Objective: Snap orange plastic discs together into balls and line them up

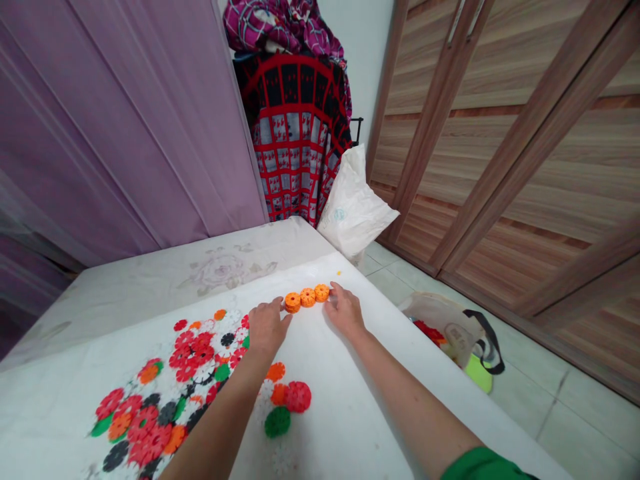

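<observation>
A short row of three orange snowflake discs [307, 297], joined side by side, lies on the white table [350, 413]. My left hand [266, 327] has its fingers pinched on the row's left end. My right hand [344, 309] has its fingers closed on the right end. To the left lies a spread of loose discs [165, 393] in red, orange, green, black and white. A red disc [299, 396], a green disc [277, 421] and two orange ones sit between my forearms.
A white plastic sack [353, 208] leans beyond the table's far corner. An open bag [453, 333] with red and green pieces sits on the tiled floor to the right. Purple curtain hangs on the left, wooden wardrobe doors stand on the right, and clothes hang behind.
</observation>
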`<action>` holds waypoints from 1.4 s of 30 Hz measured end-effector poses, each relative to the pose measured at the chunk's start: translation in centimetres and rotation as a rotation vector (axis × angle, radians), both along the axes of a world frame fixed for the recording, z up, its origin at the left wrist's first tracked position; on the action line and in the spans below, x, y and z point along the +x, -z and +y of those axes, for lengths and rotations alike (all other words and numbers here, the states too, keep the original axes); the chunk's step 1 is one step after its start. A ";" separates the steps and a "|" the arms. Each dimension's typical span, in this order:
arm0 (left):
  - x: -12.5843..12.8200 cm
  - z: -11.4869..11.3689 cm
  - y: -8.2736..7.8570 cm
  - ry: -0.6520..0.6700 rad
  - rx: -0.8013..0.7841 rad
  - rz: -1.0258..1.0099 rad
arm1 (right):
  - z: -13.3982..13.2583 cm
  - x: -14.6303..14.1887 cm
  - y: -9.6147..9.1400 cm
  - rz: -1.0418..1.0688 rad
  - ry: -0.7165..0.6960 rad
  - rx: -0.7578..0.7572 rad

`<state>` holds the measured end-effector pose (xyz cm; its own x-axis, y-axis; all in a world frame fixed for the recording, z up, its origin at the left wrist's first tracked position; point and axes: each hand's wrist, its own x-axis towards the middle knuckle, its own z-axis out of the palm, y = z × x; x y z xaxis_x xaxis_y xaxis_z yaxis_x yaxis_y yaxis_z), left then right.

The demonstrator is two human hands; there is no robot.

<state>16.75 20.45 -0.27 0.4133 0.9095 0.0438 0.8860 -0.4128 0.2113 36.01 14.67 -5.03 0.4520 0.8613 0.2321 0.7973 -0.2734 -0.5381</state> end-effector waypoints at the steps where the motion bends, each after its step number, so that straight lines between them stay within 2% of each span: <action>1: -0.4 -0.2 -0.1 0.008 0.004 -0.021 | -0.1 -0.1 0.0 -0.017 0.001 0.001; 4: -2.5 -1.3 -0.4 0.041 0.050 -0.095 | -0.6 -0.6 -0.1 -0.105 0.014 -0.015; 7: -5.8 -3.1 -0.1 0.043 0.108 -0.174 | -1.1 -1.3 -0.4 -0.180 0.027 -0.062; 10: -9.6 -5.7 1.1 0.057 0.161 -0.299 | -1.3 -1.8 -0.7 -0.219 0.035 -0.107; 13: -13.0 -8.4 3.0 0.051 0.279 -0.424 | -1.3 -2.0 -0.7 -0.251 0.033 -0.127; 17: -15.8 -10.8 4.9 0.050 0.377 -0.472 | -1.5 -2.1 -0.5 -0.279 0.050 -0.138; 22: -16.8 -11.6 6.0 0.066 0.453 -0.463 | -1.6 -2.2 -0.9 -0.235 0.075 -0.134; 30: -16.9 -11.5 7.2 0.047 0.431 -0.503 | 0.2 -2.7 -0.9 -0.129 0.231 -0.113; 37: -16.8 -11.6 7.1 0.050 0.457 -0.511 | 0.6 -2.6 -0.2 -0.117 0.240 -0.084; 42: -16.8 -11.6 7.0 0.056 0.458 -0.505 | 0.5 -2.6 -0.4 -0.099 0.220 -0.133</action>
<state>-0.08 8.82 -7.31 0.2870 0.7314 0.6187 0.6996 -0.6012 0.3861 33.40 15.14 -4.63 0.6126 0.7705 0.1762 0.7577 -0.5091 -0.4084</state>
